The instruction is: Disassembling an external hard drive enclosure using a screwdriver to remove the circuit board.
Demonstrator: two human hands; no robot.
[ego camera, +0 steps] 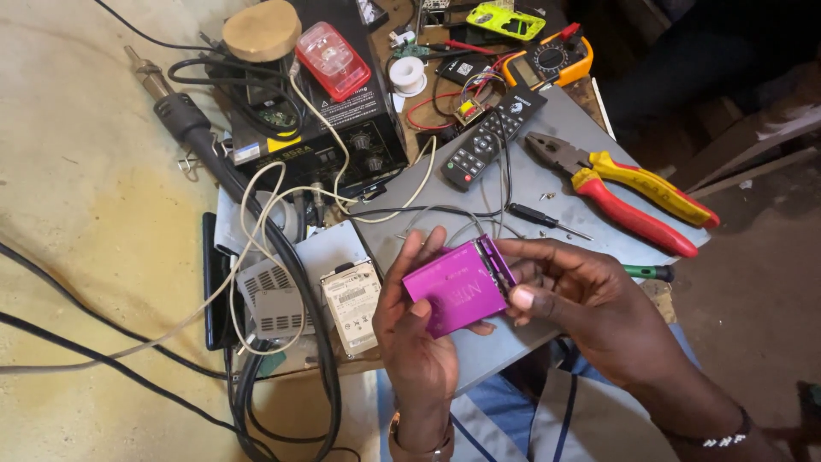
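A small magenta metal box is held over the grey board in front of me. My left hand cups it from below and the left, fingers curled up along its edge. My right hand grips its right end, thumb pressed on the ribbed end face. A bare hard drive lies just left of my left hand.
Red-and-yellow pliers, a black screwdriver and a black remote control lie on the grey board. A black soldering station, a hot-air wand, a multimeter and tangled cables crowd the left and back.
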